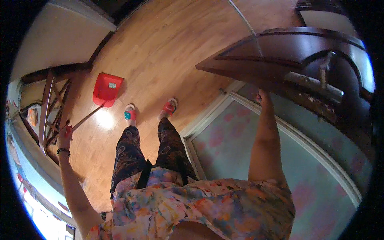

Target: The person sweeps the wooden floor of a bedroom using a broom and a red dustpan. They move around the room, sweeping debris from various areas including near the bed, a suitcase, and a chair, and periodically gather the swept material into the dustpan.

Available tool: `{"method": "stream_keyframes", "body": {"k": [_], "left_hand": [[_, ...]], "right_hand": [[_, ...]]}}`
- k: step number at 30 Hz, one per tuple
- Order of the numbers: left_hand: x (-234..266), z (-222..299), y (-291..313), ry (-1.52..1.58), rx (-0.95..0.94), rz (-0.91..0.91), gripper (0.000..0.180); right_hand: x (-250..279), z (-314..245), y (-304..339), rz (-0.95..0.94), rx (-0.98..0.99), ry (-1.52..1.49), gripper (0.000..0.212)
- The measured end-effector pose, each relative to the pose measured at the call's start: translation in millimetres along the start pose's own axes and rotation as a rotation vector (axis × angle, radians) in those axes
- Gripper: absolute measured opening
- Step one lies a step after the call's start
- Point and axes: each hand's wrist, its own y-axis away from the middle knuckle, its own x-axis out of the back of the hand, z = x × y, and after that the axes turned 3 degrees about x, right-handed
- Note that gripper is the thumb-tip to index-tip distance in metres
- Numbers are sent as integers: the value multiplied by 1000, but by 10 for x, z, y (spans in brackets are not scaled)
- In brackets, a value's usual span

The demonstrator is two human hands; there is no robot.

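A red dustpan (pixel 105 89) rests on the wooden floor ahead and to the left of my feet. Its long thin handle (pixel 89 117) slants back toward me, and my left hand (pixel 65 137) is closed around the upper end. That wrist wears a dark bead bracelet (pixel 63 151). On the other side, my right arm reaches forward, and my right hand (pixel 261 97) is at the edge of a dark brown wooden door (pixel 276 52). Its fingers look curled, but what they grip is hidden from view.
A metal lever handle (pixel 326 72) sticks out from the door. White-framed frosted panels with pink flower shapes (pixel 224 132) stand close on my right. At the left is a wooden crossed-bar frame (pixel 54 104), below a pale cabinet or wall (pixel 60 40). A thin strip (pixel 243 18) runs ahead.
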Motion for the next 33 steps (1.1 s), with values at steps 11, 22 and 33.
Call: {"method": "stream_keyframes", "body": {"k": [11, 22, 33], "left_hand": [[-140, -103, 133, -174, -76, 77, 25], [-295, -670, -13, -78, -3, 109, 28], [-184, -996, 54, -114, 34, 72, 31]], "right_hand": [[-756, 190, 514, 65, 13, 504, 30], [-2003, 1675, 2618, -84, 25, 219, 41], [-3049, 2149, 4228, -200, -162, -127, 29]]}}
